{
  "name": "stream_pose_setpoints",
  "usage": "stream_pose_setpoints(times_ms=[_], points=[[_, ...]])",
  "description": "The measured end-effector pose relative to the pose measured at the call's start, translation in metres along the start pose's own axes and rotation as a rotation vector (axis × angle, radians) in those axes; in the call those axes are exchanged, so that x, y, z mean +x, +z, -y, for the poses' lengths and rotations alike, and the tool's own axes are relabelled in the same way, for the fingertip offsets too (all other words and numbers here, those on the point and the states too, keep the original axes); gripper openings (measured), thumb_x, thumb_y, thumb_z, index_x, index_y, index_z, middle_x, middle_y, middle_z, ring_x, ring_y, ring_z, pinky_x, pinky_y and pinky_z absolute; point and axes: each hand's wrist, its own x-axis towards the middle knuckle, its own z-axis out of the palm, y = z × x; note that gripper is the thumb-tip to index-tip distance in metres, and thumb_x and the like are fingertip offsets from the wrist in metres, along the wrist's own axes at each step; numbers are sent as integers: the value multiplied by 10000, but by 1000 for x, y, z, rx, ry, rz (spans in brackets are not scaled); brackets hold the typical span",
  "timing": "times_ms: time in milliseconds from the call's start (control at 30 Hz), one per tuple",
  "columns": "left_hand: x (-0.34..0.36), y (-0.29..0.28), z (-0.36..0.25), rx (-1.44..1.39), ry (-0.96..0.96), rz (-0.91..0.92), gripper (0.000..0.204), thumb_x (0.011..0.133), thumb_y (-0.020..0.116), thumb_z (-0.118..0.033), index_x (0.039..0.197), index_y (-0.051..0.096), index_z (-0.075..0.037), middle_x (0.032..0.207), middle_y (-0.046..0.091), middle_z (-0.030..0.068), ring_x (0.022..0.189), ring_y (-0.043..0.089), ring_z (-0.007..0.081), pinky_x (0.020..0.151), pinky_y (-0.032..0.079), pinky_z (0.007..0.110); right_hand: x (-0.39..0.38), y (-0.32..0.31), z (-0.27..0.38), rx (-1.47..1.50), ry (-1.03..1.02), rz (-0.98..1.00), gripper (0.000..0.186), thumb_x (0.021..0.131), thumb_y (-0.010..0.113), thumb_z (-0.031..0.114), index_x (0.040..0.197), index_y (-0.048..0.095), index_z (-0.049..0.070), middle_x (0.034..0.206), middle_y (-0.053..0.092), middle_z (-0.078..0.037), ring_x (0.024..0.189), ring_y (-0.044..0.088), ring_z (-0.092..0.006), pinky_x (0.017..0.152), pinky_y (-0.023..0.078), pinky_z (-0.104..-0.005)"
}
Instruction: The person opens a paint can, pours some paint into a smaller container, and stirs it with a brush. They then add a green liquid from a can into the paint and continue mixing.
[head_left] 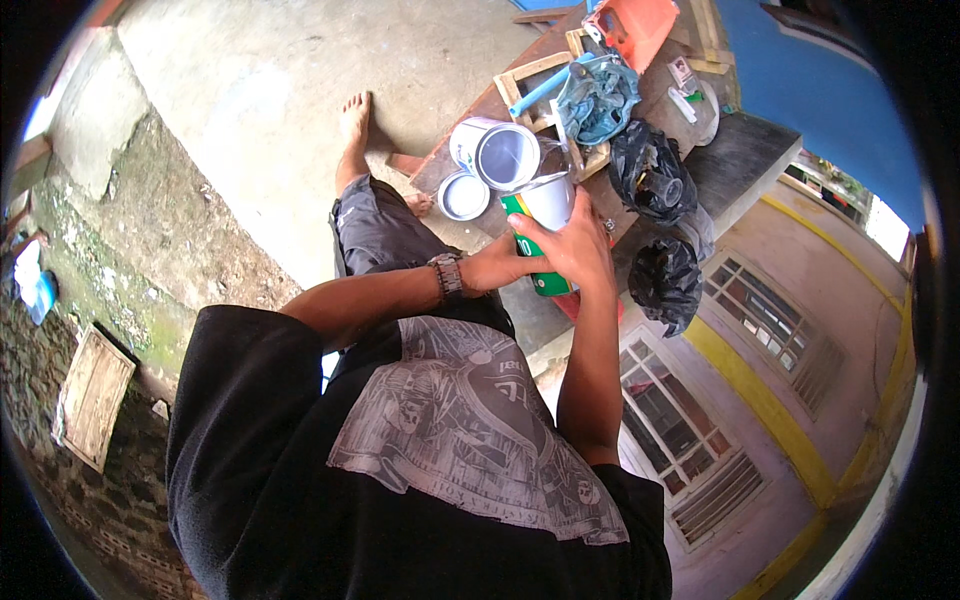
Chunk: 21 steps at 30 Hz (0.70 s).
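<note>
Both my hands are wrapped round a green container (pixel 541 284) with a white upper part (pixel 550 203); it is held tilted in front of me. My left hand (pixel 492 266), with a watch on its wrist, grips the near left side. My right hand (pixel 580 245) closes over the right side, its fingers partly hidden. Just beyond the container, an open paint can (pixel 507 158) tips toward me and shows a pale grey-white inside. Left of that can lies a round white lid (pixel 464 196) with a raised rim.
On the wooden table (pixel 470 135) are a wooden frame (pixel 520 85), a blue tube (pixel 545 90), a crumpled blue plastic bag (pixel 600 98) and an orange-red tray (pixel 635 30). Black plastic bags (pixel 650 170) lie at the right. A concrete ledge (pixel 745 160) runs behind them.
</note>
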Motion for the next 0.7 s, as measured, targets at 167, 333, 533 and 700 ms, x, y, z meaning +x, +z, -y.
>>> stream_pose_setpoints(times_ms=[167, 333, 533, 700], points=[[1, 1, 3, -26, -29, 34, 679, 911, 683, -312, 1398, 359, 34, 1337, 526, 130, 1229, 510, 200, 1027, 421, 362, -2, 1, -5, -30, -22, -17, 1158, 656, 747, 675, 1382, 316, -117, 1254, 524, -369, 1172, 529, -482, 990, 425, -491], [-1, 1, 7, -32, -58, 32, 663, 914, 681, -318, 1389, 373, 28, 1322, 537, 122, 1211, 524, 202, 1013, 433, 357, -3, 2, -9, -40, -44, -13, 1152, 692, 717, 676, 1397, 289, -129, 1254, 522, -375, 1167, 531, -489, 994, 421, -498], [-4, 6, -6, -59, -133, 55, 644, 919, 676, -341, 1373, 393, 20, 1313, 546, 114, 1205, 531, 202, 1014, 435, 357, -8, -8, -18, -15, -70, 42, 1124, 735, 673, 676, 1403, 287, -141, 1271, 513, -377, 1174, 529, -496, 1006, 411, -500], [-4, 6, 6, -134, -153, 48, 647, 923, 670, -363, 1372, 402, 18, 1317, 548, 112, 1208, 529, 199, 1018, 432, 356, -11, -15, -19, 16, -63, 78, 1108, 762, 642, 675, 1411, 286, -150, 1317, 481, -376, 1226, 499, -480, 1040, 386, -484]])
